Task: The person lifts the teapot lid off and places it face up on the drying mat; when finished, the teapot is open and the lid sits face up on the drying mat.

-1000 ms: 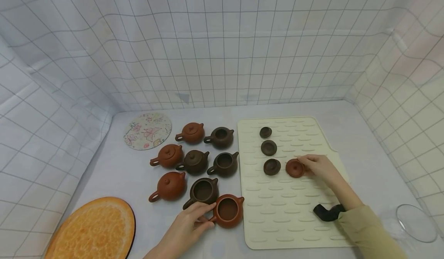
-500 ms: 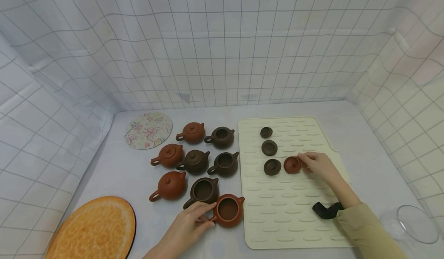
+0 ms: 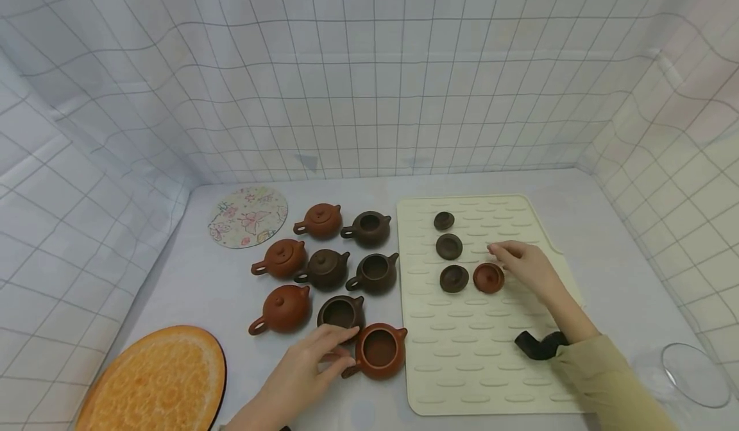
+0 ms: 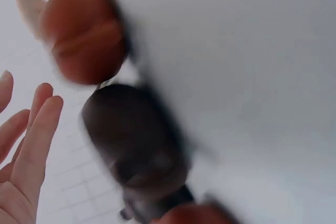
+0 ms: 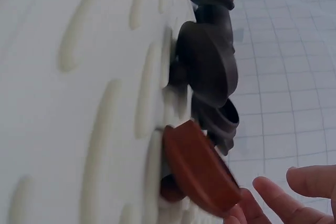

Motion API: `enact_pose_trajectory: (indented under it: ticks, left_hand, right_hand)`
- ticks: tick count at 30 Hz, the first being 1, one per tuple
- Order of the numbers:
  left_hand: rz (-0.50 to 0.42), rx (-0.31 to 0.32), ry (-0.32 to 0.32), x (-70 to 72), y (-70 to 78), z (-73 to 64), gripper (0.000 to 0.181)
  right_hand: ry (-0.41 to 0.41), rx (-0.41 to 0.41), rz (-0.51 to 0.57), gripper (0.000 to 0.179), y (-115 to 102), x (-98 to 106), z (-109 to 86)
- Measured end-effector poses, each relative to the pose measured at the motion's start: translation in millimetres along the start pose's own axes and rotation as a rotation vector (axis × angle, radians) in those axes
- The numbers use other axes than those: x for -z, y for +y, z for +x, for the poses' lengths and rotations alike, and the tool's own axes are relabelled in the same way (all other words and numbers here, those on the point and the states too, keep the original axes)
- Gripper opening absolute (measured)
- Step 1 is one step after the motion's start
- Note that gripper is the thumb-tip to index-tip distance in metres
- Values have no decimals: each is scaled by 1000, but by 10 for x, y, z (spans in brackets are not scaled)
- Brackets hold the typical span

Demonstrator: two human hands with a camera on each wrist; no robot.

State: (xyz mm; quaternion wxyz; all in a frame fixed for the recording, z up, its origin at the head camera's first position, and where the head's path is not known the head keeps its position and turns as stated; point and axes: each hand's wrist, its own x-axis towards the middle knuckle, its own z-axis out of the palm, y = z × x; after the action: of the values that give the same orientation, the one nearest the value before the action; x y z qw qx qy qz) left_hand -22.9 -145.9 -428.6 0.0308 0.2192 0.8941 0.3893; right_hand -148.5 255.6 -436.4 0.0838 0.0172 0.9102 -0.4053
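In the head view, my left hand hovers at the handle of a lidless red-brown teapot, overlapping a dark lidless teapot behind it. The fingers look extended and apart in the left wrist view. On the cream drying mat, a red-brown teapot lid lies upside down, tilted on its knob. My right hand is just beyond its right side, holding nothing, fingertips near the rim. Dark lids form a column to the left.
Several other teapots, such as a lidded red-brown one and a dark one, stand left of the mat. A floral disc lies behind them, an orange round mat at front left. A clear glass stands far right.
My right hand has set the red-brown lid beside the dark lids, let go and drawn slightly up and away. My left hand has released the teapot's handle and shifted a little left.
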Motion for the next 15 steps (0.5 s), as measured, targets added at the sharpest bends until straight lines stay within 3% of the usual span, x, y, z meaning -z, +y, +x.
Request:
enact_pose_trajectory:
  ticks: [6, 10, 15]
  left_hand:
    - [102, -103, 188, 333, 22, 184, 44]
    - [219, -83, 266, 564, -24, 331, 40]
    - [257, -15, 264, 775, -165, 523, 36]
  right_hand:
    - [10, 90, 49, 52, -312, -53, -10]
    - [-22, 167, 107, 45, -566, -169, 41]
    - [-66, 290, 149, 35, -913, -368, 168]
